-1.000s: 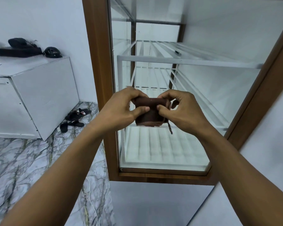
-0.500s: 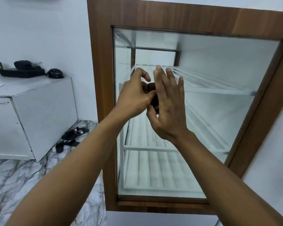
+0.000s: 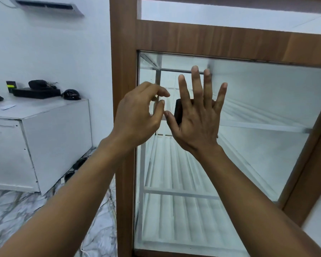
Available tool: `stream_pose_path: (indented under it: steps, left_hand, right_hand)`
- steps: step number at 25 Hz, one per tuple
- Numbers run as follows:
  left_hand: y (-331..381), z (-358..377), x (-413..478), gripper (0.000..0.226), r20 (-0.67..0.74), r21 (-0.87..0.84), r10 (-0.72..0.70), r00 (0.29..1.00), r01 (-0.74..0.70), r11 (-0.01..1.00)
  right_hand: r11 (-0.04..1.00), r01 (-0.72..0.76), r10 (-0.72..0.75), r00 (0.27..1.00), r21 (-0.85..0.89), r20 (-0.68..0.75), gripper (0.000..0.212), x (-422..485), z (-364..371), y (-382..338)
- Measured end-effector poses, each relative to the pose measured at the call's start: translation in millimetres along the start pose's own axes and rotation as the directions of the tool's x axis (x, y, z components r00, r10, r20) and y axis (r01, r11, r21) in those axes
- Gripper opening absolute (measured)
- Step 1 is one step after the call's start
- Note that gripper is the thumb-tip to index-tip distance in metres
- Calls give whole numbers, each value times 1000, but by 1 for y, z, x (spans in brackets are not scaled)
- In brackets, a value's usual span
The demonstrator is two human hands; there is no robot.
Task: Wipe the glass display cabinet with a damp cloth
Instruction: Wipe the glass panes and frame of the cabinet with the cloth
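The glass display cabinet (image 3: 124, 52) has a brown wooden frame and a large glass pane (image 3: 258, 101) with white wire shelves behind it. My right hand (image 3: 196, 119) lies flat with its fingers spread, pressing a folded dark brown cloth (image 3: 178, 112) against the upper part of the glass. Most of the cloth is hidden under the palm. My left hand (image 3: 137, 115) hovers just left of it, over the frame's inner edge, with loosely curled fingers that hold nothing.
A white low cabinet (image 3: 44, 130) stands at the left with dark items (image 3: 37, 89) on top. Dark sandals (image 3: 76, 167) lie on the marble floor (image 3: 11, 210) beside it. An air-conditioner (image 3: 46, 6) hangs on the white wall.
The cloth went from being folded in both hands to pressed on the glass under the right palm. The left hand let go and drew away to the left. The view tilted upward.
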State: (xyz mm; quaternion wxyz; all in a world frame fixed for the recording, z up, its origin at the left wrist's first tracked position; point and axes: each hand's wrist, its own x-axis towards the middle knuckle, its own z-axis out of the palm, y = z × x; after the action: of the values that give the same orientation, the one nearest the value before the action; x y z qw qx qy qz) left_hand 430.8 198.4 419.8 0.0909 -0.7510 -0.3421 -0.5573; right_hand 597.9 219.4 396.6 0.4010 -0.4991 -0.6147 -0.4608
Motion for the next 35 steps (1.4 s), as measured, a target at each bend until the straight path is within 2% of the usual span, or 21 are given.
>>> stream_pose_path:
  steps: [3,5,9,11,13,17,18,21,22,23,25,27,28,30,31,32,33,35]
  left_hand:
    - [-24,6,0,23,-48,143,188,981,-180,973]
    - [-36,10,2,23,-73,283,297,952,-266,922]
    - [-57,15,6,29,-127,452,386,914,-294,842]
    - [-59,19,5,32,-156,470,384,910,-273,839]
    - [-59,18,6,37,-188,439,345,919,-236,867]
    - [-55,18,6,44,-211,400,279,937,-178,899]
    - [-54,17,5,45,-215,375,276,937,-182,909]
    - [-56,13,2,49,-255,280,255,933,-181,943]
    - [-58,13,2,50,-268,253,253,930,-185,950]
    - [-60,13,1,51,-273,238,255,928,-192,952]
    - [-62,14,0,54,-272,245,265,925,-199,949]
    - [-60,17,0,57,-264,265,266,927,-195,944]
    - [-60,18,0,57,-260,264,268,928,-198,944]
    - [-63,17,0,55,-264,245,289,920,-226,943]
    - [-66,17,0,56,-270,232,301,915,-242,942]
    - [-68,17,0,61,-271,219,310,911,-256,942]
    - [-70,17,0,66,-266,209,316,911,-266,941]
    - [-72,19,-2,72,-255,190,320,912,-277,942]
  right_hand:
    - [1000,9,-8,996,9,-86,70,7,6,2]
    - [1000,12,-9,990,14,-137,51,16,10,1]
    - [998,64,-67,976,-20,-207,26,30,12,-4]
    - [993,104,-114,965,-55,-235,24,16,16,7]
    - [994,82,-98,967,-79,-235,28,-2,16,18]
    - [993,-103,82,953,-56,-292,37,19,17,-2]
    - [997,-57,39,956,-53,-292,39,30,19,-15]
    - [963,265,-267,913,-49,-310,37,32,25,-24]
    - [958,285,-280,898,-35,-340,34,23,25,-11]
    - [973,232,-222,904,-16,-367,33,14,23,5]
    - [1000,-5,8,929,9,-370,37,1,17,25]
    - [978,-210,204,923,18,-327,47,7,21,9]
    - [977,-212,205,933,9,-296,51,15,25,-10]
    - [1000,-15,15,963,2,-270,51,28,31,-40]
    - [996,87,-79,955,18,-286,48,29,32,-40]
    - [991,124,-104,942,43,-319,44,25,32,-30]
    - [995,80,-53,937,64,-345,42,18,30,-15]
    - [987,-140,157,924,75,-349,42,1,23,11]
